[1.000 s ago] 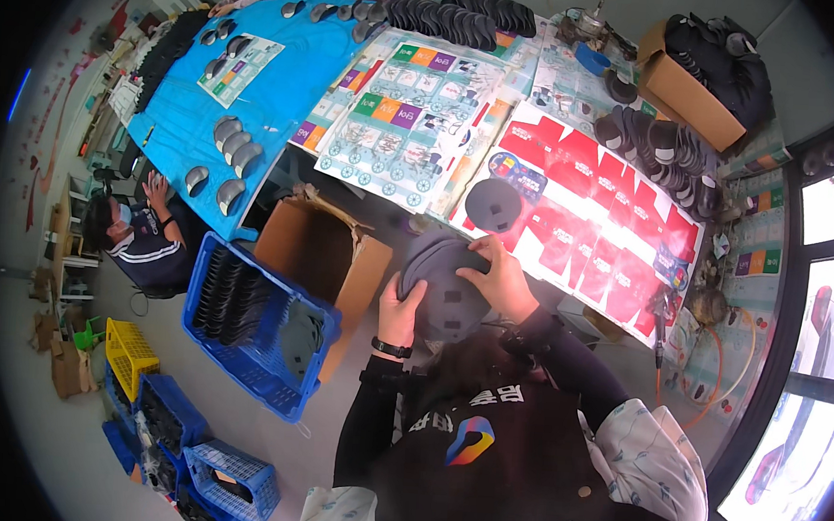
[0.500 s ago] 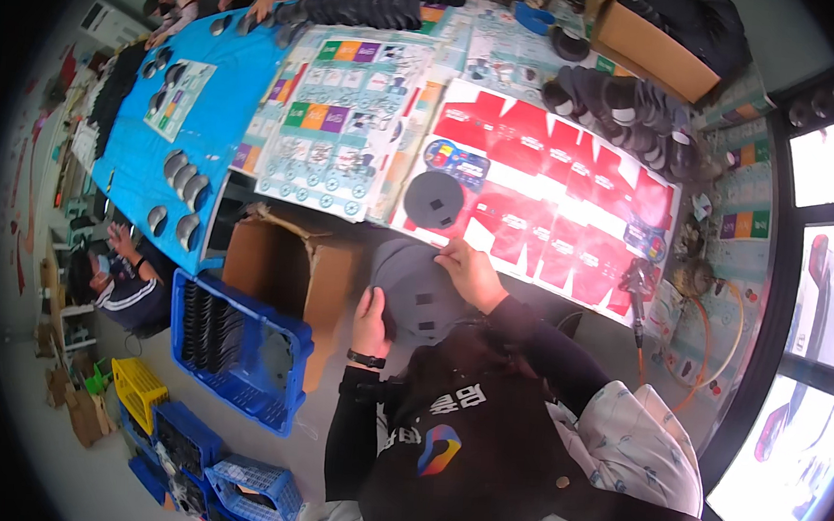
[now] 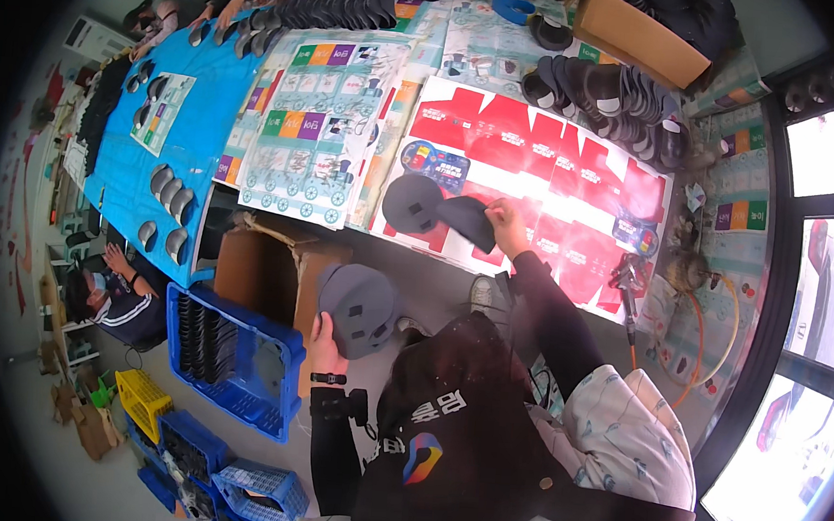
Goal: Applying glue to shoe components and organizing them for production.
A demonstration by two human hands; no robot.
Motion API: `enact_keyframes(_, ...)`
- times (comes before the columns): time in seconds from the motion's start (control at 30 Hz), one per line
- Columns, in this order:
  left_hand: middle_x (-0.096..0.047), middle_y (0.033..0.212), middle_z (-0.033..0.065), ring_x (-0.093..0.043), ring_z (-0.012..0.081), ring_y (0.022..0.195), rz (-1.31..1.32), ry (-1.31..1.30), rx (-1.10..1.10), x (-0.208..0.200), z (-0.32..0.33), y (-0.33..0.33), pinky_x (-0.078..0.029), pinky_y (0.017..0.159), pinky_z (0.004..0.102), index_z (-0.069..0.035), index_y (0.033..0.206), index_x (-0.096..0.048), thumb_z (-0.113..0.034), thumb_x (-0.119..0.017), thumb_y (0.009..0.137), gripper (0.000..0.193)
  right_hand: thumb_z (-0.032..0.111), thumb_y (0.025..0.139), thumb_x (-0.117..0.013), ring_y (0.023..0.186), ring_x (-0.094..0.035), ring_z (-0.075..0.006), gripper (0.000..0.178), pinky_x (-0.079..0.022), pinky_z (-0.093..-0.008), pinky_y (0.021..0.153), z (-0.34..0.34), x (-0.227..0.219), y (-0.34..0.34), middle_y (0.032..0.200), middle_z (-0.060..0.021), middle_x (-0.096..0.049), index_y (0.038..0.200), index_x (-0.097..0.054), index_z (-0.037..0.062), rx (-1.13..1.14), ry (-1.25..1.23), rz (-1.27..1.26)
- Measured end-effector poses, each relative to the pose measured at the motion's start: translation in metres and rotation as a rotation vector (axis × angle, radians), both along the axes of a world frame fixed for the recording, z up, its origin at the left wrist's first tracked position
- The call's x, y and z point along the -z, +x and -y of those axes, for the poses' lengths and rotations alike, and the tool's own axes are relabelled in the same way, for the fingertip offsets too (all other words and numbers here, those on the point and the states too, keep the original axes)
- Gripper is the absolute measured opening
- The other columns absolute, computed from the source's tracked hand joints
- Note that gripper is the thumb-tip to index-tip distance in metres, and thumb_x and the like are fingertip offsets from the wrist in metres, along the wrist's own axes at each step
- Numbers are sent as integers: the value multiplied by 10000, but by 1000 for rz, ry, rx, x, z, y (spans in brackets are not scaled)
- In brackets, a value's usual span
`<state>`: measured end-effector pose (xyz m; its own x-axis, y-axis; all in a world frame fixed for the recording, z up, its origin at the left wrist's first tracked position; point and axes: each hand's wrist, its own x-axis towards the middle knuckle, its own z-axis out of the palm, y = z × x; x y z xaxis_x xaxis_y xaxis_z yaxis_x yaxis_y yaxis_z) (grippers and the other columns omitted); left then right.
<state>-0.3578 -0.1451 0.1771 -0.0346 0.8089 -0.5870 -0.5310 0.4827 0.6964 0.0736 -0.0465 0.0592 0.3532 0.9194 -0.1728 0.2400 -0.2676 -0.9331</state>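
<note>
Daylight burns out the window [image 3: 833, 296] on my right, glare whitens the red-printed sheet [image 3: 564, 198], edges bend toward a black rim.

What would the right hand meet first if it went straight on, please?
Besides the dark piece it holds, the right hand would probably meet the red printed sheet, though depth is unclear.

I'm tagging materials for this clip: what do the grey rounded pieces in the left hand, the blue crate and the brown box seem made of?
Grey rounded pieces: perhaps felt or foam, matte, with no sharp highlights; the exact material stays unclear.
Blue crate: likely moulded plastic, smooth, evenly coloured.
Brown box: apparently cardboard, dull, with thin, bent flaps.
</note>
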Motion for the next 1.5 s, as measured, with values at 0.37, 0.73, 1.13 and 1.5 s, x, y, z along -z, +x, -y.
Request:
enact_keyframes(0.37, -607, 1365, 130, -620, 265, 1205, -124, -28, -104, -8, 36, -33, -522, 1028, 421, -11, 1426, -488, -287, -521, 1093, 434, 189, 1000, -680, 708, -621, -116, 139, -492, -295, 601, -19, 21, 17, 836, -50, -688, 1060, -656, 67, -86, -31, -239)
enact_keyframes(0.73, -651, 1226, 31, -589, 177, 1112, -235, -25, -157, 5, 37, -8, -488, 999, 380, -52, 1307, -622, -247, -644, 1036, 334, 156, 866, -741, 964, -746, -286, 417, -605, -413, 859, 0, 55, 39, 1075, -196, -750, 1218, -667, -54, -265, -95, 61)
enact_keyframes(1.13, -627, 1342, 113, -610, 226, 1167, -256, -40, -198, 2, 40, -20, -504, 996, 390, 15, 1419, -535, -283, -589, 1066, 465, 40, 871, -747, 865, -747, -225, 374, -593, -367, 756, -7, 28, 25, 970, -177, -760, 1223, -657, -51, -100, -81, -252)
enact_keyframes(1.5, -624, 1342, 119, -610, 262, 1217, -148, -23, -133, -16, 38, -5, -501, 1040, 414, -16, 1412, -510, -288, -529, 1092, 420, 243, 843, -803, 1039, -693, -397, 524, -539, -470, 894, -8, 26, 9, 1084, -229, -716, 1262, -615, -9, -143, -246, 280)
